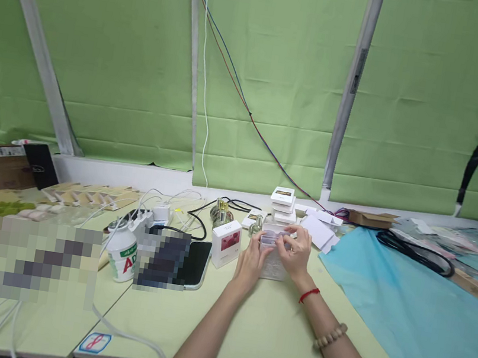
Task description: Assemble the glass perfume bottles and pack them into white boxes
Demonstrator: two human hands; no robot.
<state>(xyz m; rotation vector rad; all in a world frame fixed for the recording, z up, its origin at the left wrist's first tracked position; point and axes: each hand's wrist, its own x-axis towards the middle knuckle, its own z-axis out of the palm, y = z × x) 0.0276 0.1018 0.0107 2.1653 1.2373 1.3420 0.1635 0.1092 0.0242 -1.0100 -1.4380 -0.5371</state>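
Both my hands meet at the middle of the pale green table point(261, 332) around a small clear plastic box point(273, 239). My left hand point(250, 261) grips its left side and my right hand point(297, 252) holds its right side and top, fingers curled over it. The box sits upright, resting on or just above the table. A red string and a bead bracelet ring my right wrist. A white box with a red picture point(226, 243) stands just left of my left hand.
A stack of small white boxes point(283, 205) stands behind my hands, with small glass bottles point(221, 212) beside it. To the left lie a phone point(196, 263), a white bottle point(122, 252), chargers and cables. A blue cloth point(403, 311) covers the right side. Green blinds hang behind.
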